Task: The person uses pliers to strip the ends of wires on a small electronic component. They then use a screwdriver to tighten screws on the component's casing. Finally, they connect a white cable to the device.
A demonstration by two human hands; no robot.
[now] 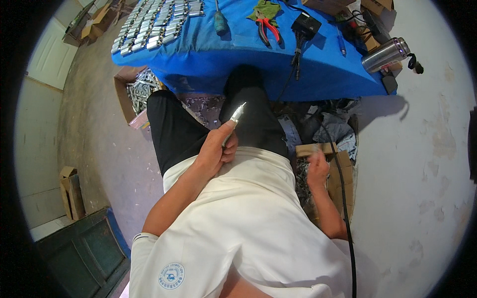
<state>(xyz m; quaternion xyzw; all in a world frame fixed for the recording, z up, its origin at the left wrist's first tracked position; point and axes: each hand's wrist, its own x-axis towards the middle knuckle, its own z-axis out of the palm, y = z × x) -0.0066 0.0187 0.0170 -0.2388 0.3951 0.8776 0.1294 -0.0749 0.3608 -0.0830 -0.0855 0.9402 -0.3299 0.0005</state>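
Note:
My left hand (217,150) is closed around a slim, pointed silver metal tool (237,113), held above my lap with its tip toward the table. The tool's lower end is hidden in my palm, and its exact kind does not show. Off to the right, my right hand (318,170) has its fingers curled together and slightly blurred; anything in them is too small to make out. It hangs over an open cardboard box (342,186) with small metal pieces inside.
On the blue-covered table (198,59) lie rows of silver metal parts (154,25), a screwdriver (220,22), red-and-black pliers (268,32), a black adapter (305,26) and a steel thermos (386,54). A cardboard box (123,97) of metal parts stands left. A black cable (343,198) passes my right arm.

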